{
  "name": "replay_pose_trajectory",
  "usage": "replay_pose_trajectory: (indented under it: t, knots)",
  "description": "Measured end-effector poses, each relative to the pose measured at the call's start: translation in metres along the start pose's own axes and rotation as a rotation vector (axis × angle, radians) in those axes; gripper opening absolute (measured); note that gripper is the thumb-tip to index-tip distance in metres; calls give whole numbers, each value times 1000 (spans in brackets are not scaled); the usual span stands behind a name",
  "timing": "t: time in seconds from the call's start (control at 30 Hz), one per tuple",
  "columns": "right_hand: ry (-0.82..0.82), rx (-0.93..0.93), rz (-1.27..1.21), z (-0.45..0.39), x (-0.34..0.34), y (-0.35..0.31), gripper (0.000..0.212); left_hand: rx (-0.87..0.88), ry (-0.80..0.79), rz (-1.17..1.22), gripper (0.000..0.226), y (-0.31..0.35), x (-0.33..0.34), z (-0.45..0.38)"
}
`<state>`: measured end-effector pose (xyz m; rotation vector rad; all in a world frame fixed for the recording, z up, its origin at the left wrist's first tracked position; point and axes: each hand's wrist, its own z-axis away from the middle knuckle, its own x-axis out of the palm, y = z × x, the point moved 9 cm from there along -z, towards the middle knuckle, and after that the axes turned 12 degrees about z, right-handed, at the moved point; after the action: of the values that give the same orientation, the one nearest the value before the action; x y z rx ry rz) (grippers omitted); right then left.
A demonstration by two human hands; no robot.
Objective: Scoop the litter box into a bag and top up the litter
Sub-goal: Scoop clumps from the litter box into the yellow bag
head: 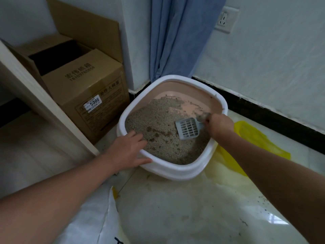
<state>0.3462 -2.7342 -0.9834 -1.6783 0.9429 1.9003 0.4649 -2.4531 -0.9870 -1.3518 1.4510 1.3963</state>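
Right hand (219, 125) gripping litter scoop (188, 128) handle; scoop head pointing left toward dark clumps (158, 132). Left hand (126, 150) resting on litter box (175, 169) near-left rim, fingers relaxed, nearer clumps.

A brown cardboard box (82, 88) stands on the floor with its top flaps open. A flattened cardboard sheet (84, 27) leans on the wall behind the box. Right of the box hangs a blue curtain (177, 36), and farther right a white wall socket (226, 19).
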Motion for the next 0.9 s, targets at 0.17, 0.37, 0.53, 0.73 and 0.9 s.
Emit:
replay_pose_trajectory:
  t: [0.17,0.37,0.53,0.73,0.9]
  knots:
    - [28,13,172,-23,-10,7,21,28,2,-11,52,0,0,-2]
    - [-28,4,340,-39,-11,8,28,88,19,-46,50,6,0,-1]
    - [-72,-36,271,-36,-2,-20,31,95,22,-55,51,5,1,-2]
    - [-76,-63,151,-27,1,-35,30,131,56,-61,50,8,-3,-3]
    - [-154,-57,49,-10,18,-70,29,136,47,-62,53,9,-3,-4]
